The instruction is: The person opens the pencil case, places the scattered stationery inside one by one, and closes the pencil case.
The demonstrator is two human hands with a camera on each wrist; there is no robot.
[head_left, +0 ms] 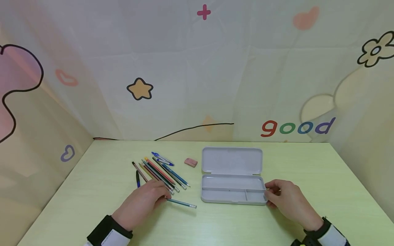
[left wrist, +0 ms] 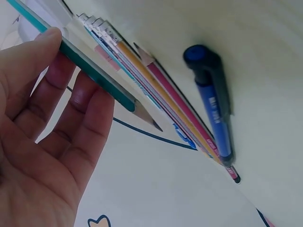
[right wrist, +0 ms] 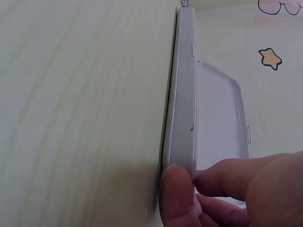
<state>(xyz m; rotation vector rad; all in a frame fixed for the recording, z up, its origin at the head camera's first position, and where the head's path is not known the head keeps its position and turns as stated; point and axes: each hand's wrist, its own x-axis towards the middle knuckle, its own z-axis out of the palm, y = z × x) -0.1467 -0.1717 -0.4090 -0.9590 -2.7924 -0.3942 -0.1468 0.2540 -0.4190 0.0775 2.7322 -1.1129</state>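
My left hand (head_left: 144,200) pinches a teal pencil (head_left: 183,203) between thumb and fingers, just in front of a loose pile of pencils (head_left: 161,175). In the left wrist view the sharpened tip of this teal pencil (left wrist: 113,86) points away from the thumb, above the others. At the right corner of a grey-white pencil case (head_left: 223,195), my right hand (head_left: 287,201) grips the edge with thumb and fingers. The case lies open and its tray shows no contents, with the lid (head_left: 232,160) folded back. Part of the pile is hidden behind the left hand.
A pinkish eraser (head_left: 191,162) lies between the pile and the lid. Blue and white pens (head_left: 163,159) rest at the back of the pile, and a dark blue pen (head_left: 138,179) lies left of it. A printed cloth (head_left: 184,68) stands behind the table.
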